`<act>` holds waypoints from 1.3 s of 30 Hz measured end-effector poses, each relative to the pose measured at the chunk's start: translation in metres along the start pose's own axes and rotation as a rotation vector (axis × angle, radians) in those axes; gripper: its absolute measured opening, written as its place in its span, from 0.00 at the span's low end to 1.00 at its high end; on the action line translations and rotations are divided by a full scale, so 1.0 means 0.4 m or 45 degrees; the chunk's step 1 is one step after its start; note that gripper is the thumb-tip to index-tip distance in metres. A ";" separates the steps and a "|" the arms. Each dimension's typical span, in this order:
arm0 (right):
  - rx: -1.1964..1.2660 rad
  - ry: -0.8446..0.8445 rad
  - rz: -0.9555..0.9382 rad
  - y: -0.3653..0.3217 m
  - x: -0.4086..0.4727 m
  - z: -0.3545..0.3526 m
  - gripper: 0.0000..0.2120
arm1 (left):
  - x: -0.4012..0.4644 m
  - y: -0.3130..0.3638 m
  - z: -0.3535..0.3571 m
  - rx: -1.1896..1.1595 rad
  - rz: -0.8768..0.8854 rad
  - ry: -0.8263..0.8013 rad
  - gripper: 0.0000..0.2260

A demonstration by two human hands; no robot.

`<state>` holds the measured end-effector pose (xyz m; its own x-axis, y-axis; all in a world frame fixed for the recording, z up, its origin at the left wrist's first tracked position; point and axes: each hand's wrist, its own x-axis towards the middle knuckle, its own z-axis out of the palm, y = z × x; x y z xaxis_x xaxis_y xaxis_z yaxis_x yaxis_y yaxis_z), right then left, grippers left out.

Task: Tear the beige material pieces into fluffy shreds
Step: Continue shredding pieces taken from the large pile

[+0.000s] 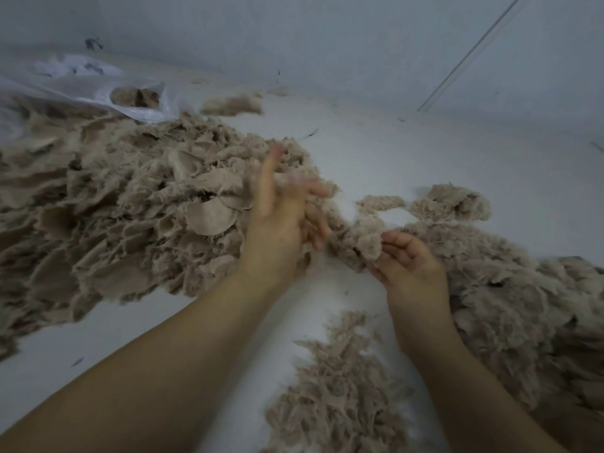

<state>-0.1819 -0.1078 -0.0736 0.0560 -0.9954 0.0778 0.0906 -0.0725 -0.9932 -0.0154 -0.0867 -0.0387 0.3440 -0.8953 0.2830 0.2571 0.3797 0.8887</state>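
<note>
A big pile of flat beige material pieces [124, 217] covers the left of the white surface. A pile of fluffy beige shreds [510, 308] lies on the right, and a smaller one [343, 387] sits between my forearms. My left hand [281, 220] hovers, blurred, at the right edge of the big pile with its fingers spread and the index finger straight up; I see nothing gripped in it. My right hand [411, 266] pinches a small fluffy tuft [369, 245] between thumb and fingertips, beside the shred pile.
A clear plastic bag [98, 89] with some beige material in it lies at the back left. A loose beige clump [232, 106] sits near the grey wall [327, 34]. Bare white surface [408, 152] shows behind the hands.
</note>
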 end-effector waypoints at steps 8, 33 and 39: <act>0.032 -0.115 -0.109 -0.005 -0.012 0.009 0.14 | -0.046 -0.082 0.036 0.620 -0.016 -0.294 0.13; -0.404 -0.026 -0.200 0.015 -0.007 0.003 0.05 | -0.026 -0.074 0.017 -0.003 -0.162 0.153 0.18; -0.160 -0.029 -0.131 0.004 -0.015 0.008 0.13 | -0.037 -0.058 0.009 0.086 -0.126 0.100 0.08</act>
<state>-0.1789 -0.1019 -0.0755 0.0753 -0.9808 0.1802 -0.0280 -0.1827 -0.9828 -0.0297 -0.0832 -0.0621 0.3905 -0.9056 0.1657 0.2326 0.2713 0.9340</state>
